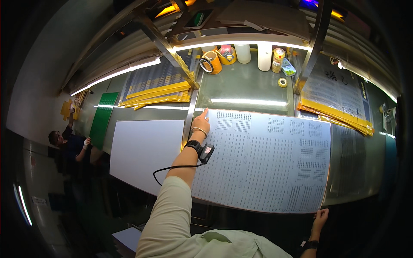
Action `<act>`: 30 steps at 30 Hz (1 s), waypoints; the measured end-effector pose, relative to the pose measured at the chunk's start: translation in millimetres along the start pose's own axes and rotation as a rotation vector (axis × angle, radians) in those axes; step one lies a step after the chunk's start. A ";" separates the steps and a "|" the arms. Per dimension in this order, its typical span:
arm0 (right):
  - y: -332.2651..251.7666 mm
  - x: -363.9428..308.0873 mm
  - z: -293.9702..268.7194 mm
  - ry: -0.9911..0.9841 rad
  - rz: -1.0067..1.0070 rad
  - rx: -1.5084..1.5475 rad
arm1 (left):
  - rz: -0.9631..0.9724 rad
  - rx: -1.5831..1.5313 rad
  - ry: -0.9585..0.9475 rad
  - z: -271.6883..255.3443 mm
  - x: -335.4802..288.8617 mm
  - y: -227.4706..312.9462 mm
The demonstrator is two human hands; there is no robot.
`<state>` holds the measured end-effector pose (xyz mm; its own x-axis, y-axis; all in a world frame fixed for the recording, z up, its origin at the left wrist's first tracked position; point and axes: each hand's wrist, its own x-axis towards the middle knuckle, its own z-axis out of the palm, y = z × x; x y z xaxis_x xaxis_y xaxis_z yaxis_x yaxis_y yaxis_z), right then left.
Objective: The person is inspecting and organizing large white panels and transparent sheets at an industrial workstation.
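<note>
On the surface lies a pale panel dotted in dark rows, its left edge partly behind the left forearm. At opposite corners, the left hand stretches its index, the right hand curls; whether fingers pinch, I cannot tell.

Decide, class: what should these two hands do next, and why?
Probably steady the marked white panel before shifting it slightly: the left hand is at its far left corner and the right hand at its near right corner, so opposite corners seem ready to guide.
</note>
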<state>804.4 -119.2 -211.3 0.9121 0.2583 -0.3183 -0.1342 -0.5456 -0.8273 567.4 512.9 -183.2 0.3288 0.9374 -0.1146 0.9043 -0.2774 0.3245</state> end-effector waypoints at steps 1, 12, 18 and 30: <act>1.2 0.2 -0.9 0.016 -0.026 0.016 | 0.003 -0.004 -0.004 0.4 1.2 3.7; -10.8 5.5 -6.8 0.037 0.051 0.089 | 0.086 0.445 -0.101 9.4 23.2 31.5; -97.8 31.8 38.7 0.168 -0.454 -0.873 | 0.146 0.459 0.196 11.4 2.5 7.2; -170.7 274.5 157.9 0.215 -0.787 -0.971 | 0.320 0.376 0.222 44.1 14.7 8.9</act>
<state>1016.5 170.6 -230.5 0.6724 0.6931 0.2600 0.7262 -0.6857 -0.0501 592.3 514.9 -223.4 0.5748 0.8047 0.1489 0.8171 -0.5741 -0.0519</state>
